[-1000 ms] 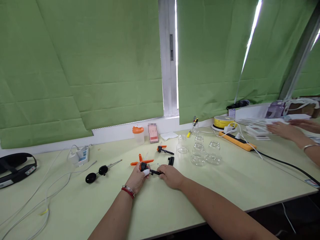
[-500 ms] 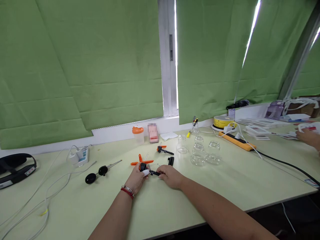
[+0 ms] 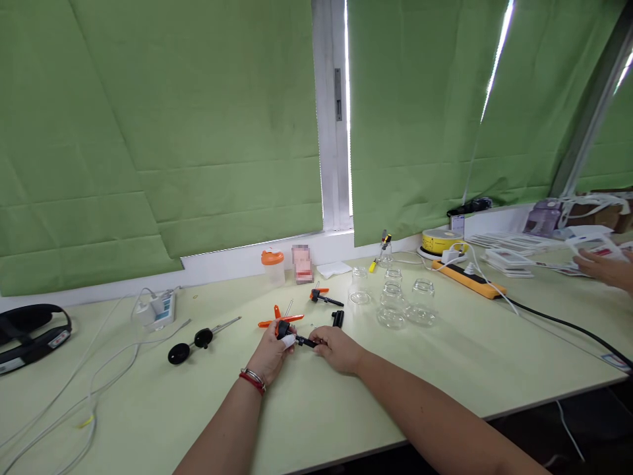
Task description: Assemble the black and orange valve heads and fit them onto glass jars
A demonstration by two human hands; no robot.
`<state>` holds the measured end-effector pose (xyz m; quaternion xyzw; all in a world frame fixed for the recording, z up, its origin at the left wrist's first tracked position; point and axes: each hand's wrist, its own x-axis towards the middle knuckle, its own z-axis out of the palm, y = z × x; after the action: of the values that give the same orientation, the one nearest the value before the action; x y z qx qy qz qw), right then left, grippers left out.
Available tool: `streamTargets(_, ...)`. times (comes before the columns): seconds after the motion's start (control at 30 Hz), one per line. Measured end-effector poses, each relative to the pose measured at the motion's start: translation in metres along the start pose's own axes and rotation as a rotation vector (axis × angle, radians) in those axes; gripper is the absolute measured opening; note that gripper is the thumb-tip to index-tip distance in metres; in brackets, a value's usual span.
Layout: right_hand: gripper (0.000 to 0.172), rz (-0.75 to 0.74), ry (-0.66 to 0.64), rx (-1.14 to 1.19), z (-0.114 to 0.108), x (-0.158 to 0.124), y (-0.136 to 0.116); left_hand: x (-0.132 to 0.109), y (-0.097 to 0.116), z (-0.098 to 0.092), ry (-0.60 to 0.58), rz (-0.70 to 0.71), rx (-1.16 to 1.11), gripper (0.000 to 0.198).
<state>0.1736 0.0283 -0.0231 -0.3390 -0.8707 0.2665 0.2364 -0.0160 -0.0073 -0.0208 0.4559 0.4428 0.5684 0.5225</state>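
My left hand, white wrapping on its thumb, is closed around the round head of a black-and-orange part just above the table. From that head a slim black rod runs to the right. The fingers of my right hand pinch the rod's far end. Just behind my left hand lies an orange piece with several arms, a thin metal rod beside it. A short black piece is beyond my right fingers. Farther back rests a similar black-and-orange part with its own rod.
Two black knobs with metal shafts lie left. Clear glass jars stand right of centre, near an orange power strip. An orange-lidded cup is at the wall. Cables cross the left side. At far right, another person's hand handles white frames.
My hands and the part between them stay almost where they were. At far right, the other person's hand has shifted left with a white frame.
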Motion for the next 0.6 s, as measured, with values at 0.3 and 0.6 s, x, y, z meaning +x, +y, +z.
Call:
streamTargets(0.3,0.025,-0.056,-0.021,-0.167,0.004,0.001,0.001,-0.005,0.004,0.008,-0.009,0.098,0.127,0.058)
streamTargets(0.6,0.028,-0.078,0.014,-0.202,0.006,0.0,0.003,-0.006,0.007,0.012,0.01,0.082,0.171,0.058)
